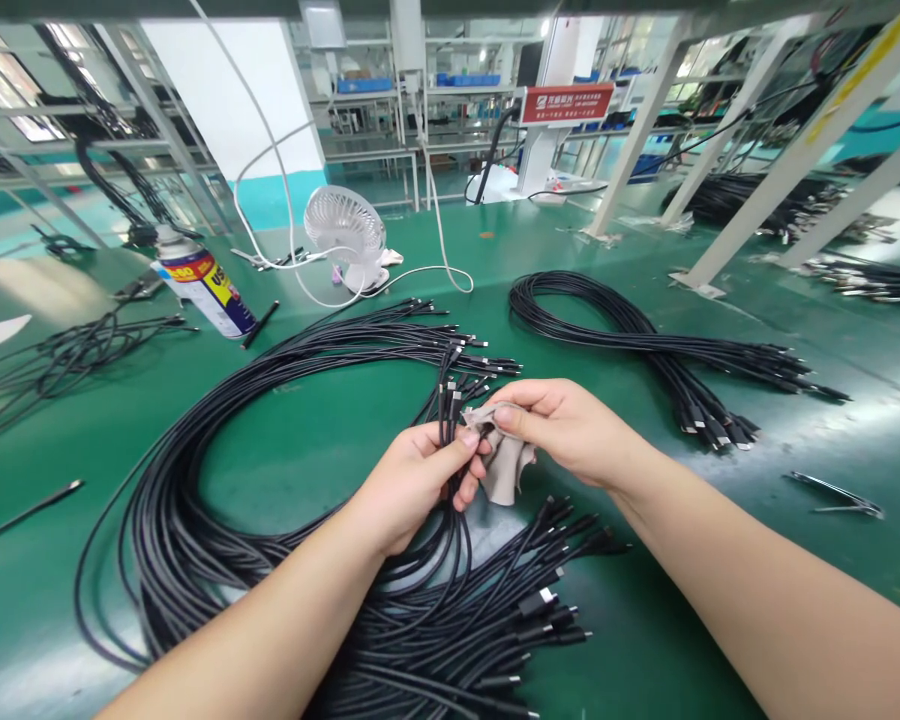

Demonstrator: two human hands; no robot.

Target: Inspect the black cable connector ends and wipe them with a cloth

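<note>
The left hand (427, 470) grips a small bunch of black cables (448, 400), connector ends up; the right hand (562, 425) pinches a grey cloth (502, 475) close against the left fingers, apparently at one connector, so work on this bunch looks under way, not finished; below the left arm, a large curved bundle (172, 500) lies on the green desk (795, 580); a separate looped bundle (690, 347) lies apart to the right; which cables are done or left, I cannot tell.
</note>
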